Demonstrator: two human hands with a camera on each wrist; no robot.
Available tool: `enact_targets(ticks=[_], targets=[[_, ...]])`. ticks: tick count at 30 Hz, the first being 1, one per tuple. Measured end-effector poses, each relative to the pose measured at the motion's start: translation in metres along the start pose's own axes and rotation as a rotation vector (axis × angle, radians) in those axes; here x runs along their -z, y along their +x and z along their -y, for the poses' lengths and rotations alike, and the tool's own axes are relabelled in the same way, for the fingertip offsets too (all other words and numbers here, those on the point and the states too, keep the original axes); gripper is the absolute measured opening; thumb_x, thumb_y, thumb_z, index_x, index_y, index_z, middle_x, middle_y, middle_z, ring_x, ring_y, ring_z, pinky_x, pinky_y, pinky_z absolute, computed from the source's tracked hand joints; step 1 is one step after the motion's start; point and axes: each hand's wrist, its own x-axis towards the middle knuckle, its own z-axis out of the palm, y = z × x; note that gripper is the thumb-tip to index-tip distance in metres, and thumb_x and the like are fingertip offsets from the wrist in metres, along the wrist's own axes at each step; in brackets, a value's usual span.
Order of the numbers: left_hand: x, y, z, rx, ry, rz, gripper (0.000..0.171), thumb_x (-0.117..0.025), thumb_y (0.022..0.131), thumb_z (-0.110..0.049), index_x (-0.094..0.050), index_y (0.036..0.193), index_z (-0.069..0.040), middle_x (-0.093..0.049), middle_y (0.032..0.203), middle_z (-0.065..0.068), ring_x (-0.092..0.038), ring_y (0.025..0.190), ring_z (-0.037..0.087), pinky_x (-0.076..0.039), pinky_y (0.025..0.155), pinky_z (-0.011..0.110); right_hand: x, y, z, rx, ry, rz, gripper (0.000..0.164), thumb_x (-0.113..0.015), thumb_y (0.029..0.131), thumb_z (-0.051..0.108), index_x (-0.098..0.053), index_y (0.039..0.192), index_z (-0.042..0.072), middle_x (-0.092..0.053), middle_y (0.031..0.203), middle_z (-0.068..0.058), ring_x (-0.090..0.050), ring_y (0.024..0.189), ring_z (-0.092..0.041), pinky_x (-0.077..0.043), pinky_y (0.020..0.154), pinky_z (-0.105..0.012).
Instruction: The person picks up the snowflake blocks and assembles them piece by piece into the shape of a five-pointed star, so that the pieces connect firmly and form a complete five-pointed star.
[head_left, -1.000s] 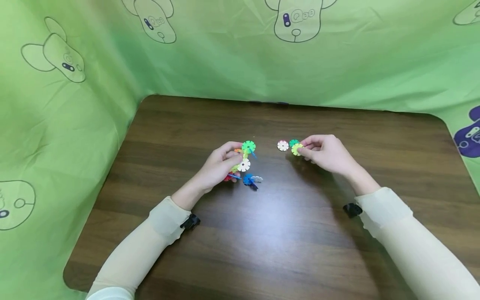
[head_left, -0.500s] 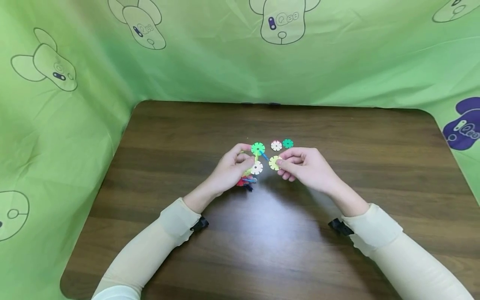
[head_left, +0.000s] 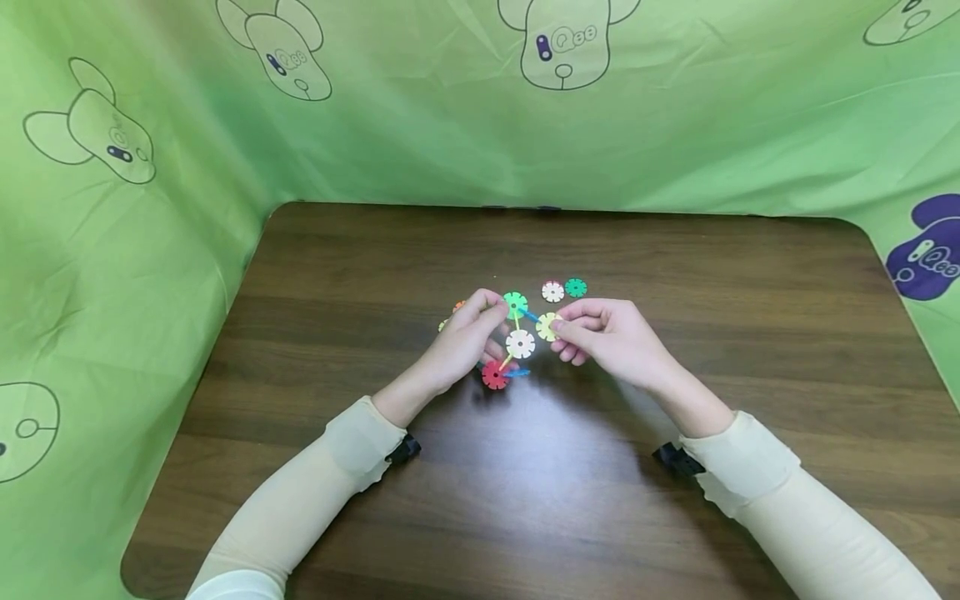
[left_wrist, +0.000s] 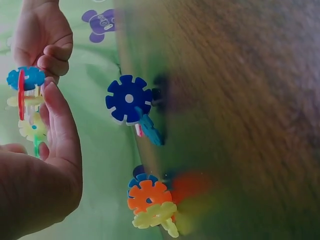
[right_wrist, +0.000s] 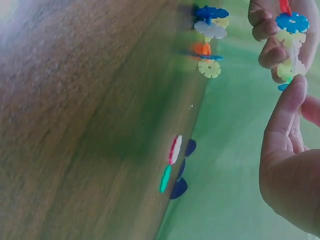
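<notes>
In the head view my left hand holds a linked chain of notched plastic discs, its thumb and finger at the green disc. Below that hang a white disc and a red disc, with thin yellow discs seen edge-on between them. A blue disc juts out from the red one. My right hand pinches a pale yellow disc between thumb and forefinger. Its notched edge is right at another blue disc slotted into the green one.
Behind my hands, a white disc and a dark green disc lie on the wooden table. Linked groups stand beyond my left hand, one with a dark blue disc, one with an orange disc. Green cloth surrounds the table.
My right hand has brought the yellow disc left and nearer, from beside the loose discs to the chain. My left hand has shifted its hold up to the green disc; the red disc now shows fully.
</notes>
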Motion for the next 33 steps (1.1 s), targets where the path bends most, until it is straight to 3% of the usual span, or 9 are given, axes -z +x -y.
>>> enact_targets(ticks=[5,9,13,18,23,28,33], targets=[[0.002,0.001,0.002,-0.015,-0.017,0.074,0.022,-0.046,0.111,-0.024,-0.051,0.109,-0.003,-0.057,0.102,0.015,-0.069,0.068,0.023,-0.061,0.065,0.037,-0.001,0.001,-0.001,0.01,-0.002,0.012,0.021,-0.068,0.101,0.008,-0.066,0.11,-0.011,-0.074,0.084,-0.015,-0.072,0.071,-0.021,-0.063,0.07,-0.04],[0.004,0.001,0.003,-0.028,-0.043,0.106,0.023,-0.047,0.111,-0.018,-0.048,0.107,0.004,-0.059,0.092,0.017,-0.07,0.067,0.023,-0.062,0.063,0.037,-0.002,0.0,0.001,0.015,-0.027,0.011,0.02,-0.068,0.1,0.007,-0.067,0.109,-0.011,-0.074,0.085,-0.019,-0.072,0.071,-0.018,-0.063,0.07,-0.039],[0.004,0.0,0.004,-0.054,-0.031,0.086,0.023,-0.048,0.11,-0.018,-0.049,0.109,0.005,-0.058,0.084,0.016,-0.069,0.067,0.023,-0.061,0.064,0.037,-0.004,0.001,0.004,0.014,-0.058,0.002,0.019,-0.069,0.1,0.006,-0.068,0.108,-0.011,-0.074,0.085,-0.019,-0.072,0.072,-0.019,-0.063,0.07,-0.038],[0.001,0.0,0.007,-0.061,-0.072,0.054,0.014,-0.05,0.11,-0.015,-0.055,0.109,-0.001,-0.059,0.087,0.015,-0.069,0.065,0.023,-0.061,0.062,0.036,-0.008,0.004,0.005,0.008,-0.085,-0.017,0.018,-0.07,0.099,0.008,-0.068,0.106,-0.009,-0.074,0.085,-0.019,-0.073,0.073,-0.022,-0.063,0.071,-0.038],[0.003,-0.001,0.006,-0.053,-0.085,0.014,0.016,-0.051,0.109,-0.014,-0.055,0.107,0.0,-0.062,0.087,0.015,-0.067,0.062,0.02,-0.06,0.06,0.033,-0.011,0.01,0.007,0.014,-0.112,-0.008,0.021,-0.071,0.1,0.013,-0.07,0.108,-0.006,-0.073,0.088,-0.024,-0.072,0.075,-0.029,-0.062,0.07,-0.037],[0.017,-0.005,0.006,-0.027,-0.15,-0.028,0.015,-0.051,0.108,-0.013,-0.055,0.101,0.0,-0.063,0.084,0.012,-0.066,0.06,0.017,-0.058,0.057,0.029,-0.011,0.023,0.011,0.056,-0.191,0.018,0.031,-0.066,0.104,0.03,-0.072,0.112,0.001,-0.073,0.089,-0.023,-0.07,0.075,-0.037,-0.059,0.063,-0.034],[0.047,-0.017,0.009,0.0,-0.188,-0.088,0.021,-0.049,0.108,-0.012,-0.051,0.102,0.008,-0.059,0.086,0.013,-0.063,0.059,0.016,-0.057,0.056,0.027,-0.006,0.038,0.009,0.057,-0.344,0.059,0.032,-0.061,0.106,0.034,-0.072,0.113,0.004,-0.071,0.095,-0.018,-0.067,0.075,-0.035,-0.055,0.063,-0.037]])
